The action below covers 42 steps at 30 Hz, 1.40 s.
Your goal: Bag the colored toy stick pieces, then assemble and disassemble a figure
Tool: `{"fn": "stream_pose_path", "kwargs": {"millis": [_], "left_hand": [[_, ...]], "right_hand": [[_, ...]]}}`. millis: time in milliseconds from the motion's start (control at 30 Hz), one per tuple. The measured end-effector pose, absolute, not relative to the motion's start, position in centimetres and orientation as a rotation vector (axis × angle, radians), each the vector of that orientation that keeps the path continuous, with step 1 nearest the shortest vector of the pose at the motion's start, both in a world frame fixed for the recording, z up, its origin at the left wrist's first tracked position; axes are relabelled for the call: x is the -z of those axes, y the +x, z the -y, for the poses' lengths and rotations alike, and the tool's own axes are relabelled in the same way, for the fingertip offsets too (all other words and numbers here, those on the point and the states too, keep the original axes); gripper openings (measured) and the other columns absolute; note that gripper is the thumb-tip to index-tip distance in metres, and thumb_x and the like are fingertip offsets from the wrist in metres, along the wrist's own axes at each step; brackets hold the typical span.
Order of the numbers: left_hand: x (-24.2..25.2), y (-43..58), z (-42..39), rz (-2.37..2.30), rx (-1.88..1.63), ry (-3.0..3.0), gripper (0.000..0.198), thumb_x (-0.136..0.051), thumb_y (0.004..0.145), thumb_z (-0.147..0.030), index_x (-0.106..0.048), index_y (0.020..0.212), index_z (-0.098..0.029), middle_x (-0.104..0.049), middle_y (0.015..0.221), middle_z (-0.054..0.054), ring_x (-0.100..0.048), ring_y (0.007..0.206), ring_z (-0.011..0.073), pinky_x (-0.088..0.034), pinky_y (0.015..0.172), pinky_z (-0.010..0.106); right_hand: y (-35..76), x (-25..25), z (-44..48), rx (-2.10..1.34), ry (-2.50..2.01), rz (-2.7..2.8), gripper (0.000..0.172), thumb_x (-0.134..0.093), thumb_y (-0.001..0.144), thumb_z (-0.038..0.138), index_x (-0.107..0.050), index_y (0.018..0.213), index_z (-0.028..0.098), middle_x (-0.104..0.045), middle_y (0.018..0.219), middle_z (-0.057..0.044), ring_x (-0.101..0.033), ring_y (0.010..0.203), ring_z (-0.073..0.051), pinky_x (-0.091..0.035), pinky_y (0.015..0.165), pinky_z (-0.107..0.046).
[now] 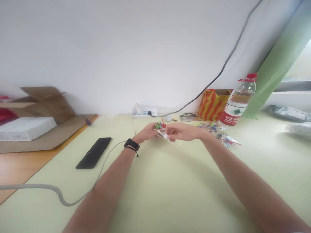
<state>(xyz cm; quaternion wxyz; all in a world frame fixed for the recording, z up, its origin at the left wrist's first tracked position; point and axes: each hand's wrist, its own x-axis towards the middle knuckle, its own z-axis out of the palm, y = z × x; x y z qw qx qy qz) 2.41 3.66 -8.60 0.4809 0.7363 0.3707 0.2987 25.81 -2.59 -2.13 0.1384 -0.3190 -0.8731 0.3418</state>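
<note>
My left hand [146, 132], with a black watch on its wrist, is closed around several small coloured pieces [158, 126], green and red among them. What kind they are is too small to tell. Close beside it, my right hand [183, 131] has its fingers pinched on a small white piece [167, 137] that also reaches toward the left hand. Both hands are just above the pale green table [155, 187]. Right of them lies a pile of small colourful pieces [216, 127], some of it seemingly in clear plastic.
A bottle [230, 113] stands at the right before a striped bag [210, 105]. Glasses [188, 116] and a power strip [143, 112] lie by the wall. At left are a black phone [94, 153], a grey cable [58, 192] and an open cardboard box [48, 100] with white blocks.
</note>
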Motion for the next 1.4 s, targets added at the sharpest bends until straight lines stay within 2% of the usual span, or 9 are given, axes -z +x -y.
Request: {"fn": "stream_pose_path", "kwargs": {"millis": [200, 333, 533, 733, 900, 1067, 1133, 1233, 1400], "left_hand": [[7.9, 2.9, -2.9, -0.778, -0.589, 1.782, 0.052, -0.082, 0.078, -0.052, -0.071, 0.117, -0.019, -0.074, 0.117, 0.013, -0.071, 0.103, 0.0257, -0.059, 0.089, 0.039], [7.7, 3.6, -2.4, -0.699, -0.522, 1.812, 0.048, -0.081, 0.079, -0.050, -0.071, 0.115, -0.020, -0.075, 0.118, 0.013, -0.070, 0.106, 0.0260, -0.056, 0.094, 0.041], [7.4, 4.1, -2.2, -0.666, -0.496, 1.884, 0.046, -0.078, 0.084, -0.048, -0.071, 0.118, -0.018, -0.076, 0.115, 0.013, -0.071, 0.105, 0.0249, -0.054, 0.096, 0.041], [7.0, 4.3, -2.4, -0.740, -0.521, 1.956, 0.049, -0.077, 0.084, -0.052, -0.072, 0.119, -0.018, -0.078, 0.110, 0.012, -0.072, 0.100, 0.0253, -0.055, 0.092, 0.040], [5.5, 4.0, -2.1, -0.739, -0.573, 2.012, 0.053, -0.077, 0.084, -0.049, -0.067, 0.127, -0.018, -0.077, 0.109, 0.013, -0.072, 0.102, 0.0260, -0.056, 0.091, 0.040], [3.7, 3.3, -1.6, -0.813, -0.762, 2.097, 0.083, -0.076, 0.085, -0.044, -0.033, 0.156, -0.040, -0.059, 0.142, 0.011, -0.071, 0.098, 0.0198, -0.059, 0.090, 0.040], [3.2, 3.2, -1.4, -0.841, -0.715, 2.237, 0.065, -0.074, 0.086, -0.043, -0.049, 0.146, -0.039, -0.059, 0.141, 0.007, -0.070, 0.102, 0.0204, -0.058, 0.090, 0.039], [2.7, 3.2, -1.4, -0.922, -0.728, 2.393, 0.030, -0.070, 0.088, -0.044, -0.071, 0.112, -0.028, -0.070, 0.121, 0.005, -0.069, 0.100, 0.0218, -0.057, 0.087, 0.036], [1.3, 2.9, -1.2, -0.942, -0.939, 2.442, 0.025, -0.069, 0.089, -0.044, -0.076, 0.084, -0.021, -0.077, 0.090, 0.005, -0.070, 0.083, 0.0192, -0.056, 0.083, 0.034]], "right_hand": [[28.4, -1.5, 3.4, -0.243, -1.035, 2.043, 0.017, -0.057, 0.098, 0.038, -0.062, 0.097, 0.022, -0.069, 0.087, -0.004, -0.061, 0.076, -0.018, -0.046, 0.068, -0.029], [28.3, -1.5, 3.4, -0.027, -1.002, 1.998, 0.012, -0.056, 0.097, 0.031, -0.064, 0.097, 0.022, -0.067, 0.087, -0.003, -0.058, 0.076, -0.018, -0.044, 0.069, -0.031], [27.5, 0.4, 2.6, 0.125, -1.118, 2.213, 0.012, -0.054, 0.098, 0.023, -0.065, 0.101, 0.021, -0.065, 0.106, -0.010, -0.057, 0.100, -0.027, -0.046, 0.085, -0.038], [27.1, 1.3, 2.9, 0.529, -1.310, 2.426, 0.023, -0.045, 0.101, 0.020, -0.068, 0.104, 0.018, -0.055, 0.133, -0.019, -0.049, 0.114, -0.035, -0.042, 0.085, -0.047], [27.0, 1.2, 3.3, 0.397, -1.306, 2.454, 0.029, -0.042, 0.104, 0.029, -0.068, 0.112, 0.021, -0.052, 0.140, -0.016, -0.047, 0.123, -0.036, -0.042, 0.091, -0.050], [28.2, 0.9, 2.8, -0.100, -1.259, 2.478, 0.028, -0.051, 0.101, 0.047, -0.067, 0.108, 0.024, -0.061, 0.122, -0.010, -0.059, 0.110, -0.029, -0.047, 0.088, -0.043], [28.6, 0.9, 2.4, -0.220, -1.232, 2.488, 0.019, -0.055, 0.098, 0.039, -0.066, 0.104, 0.024, -0.064, 0.114, -0.008, -0.062, 0.103, -0.026, -0.048, 0.084, -0.039], [28.6, 1.0, 2.0, -0.248, -1.196, 2.441, 0.010, -0.057, 0.094, 0.029, -0.065, 0.093, 0.022, -0.067, 0.104, -0.007, -0.063, 0.096, -0.024, -0.048, 0.081, -0.037], [28.3, 0.1, 2.5, -0.223, -1.072, 2.273, 0.010, -0.062, 0.092, 0.028, -0.064, 0.085, 0.021, -0.071, 0.092, -0.005, -0.064, 0.088, -0.022, -0.049, 0.080, -0.035]]}}
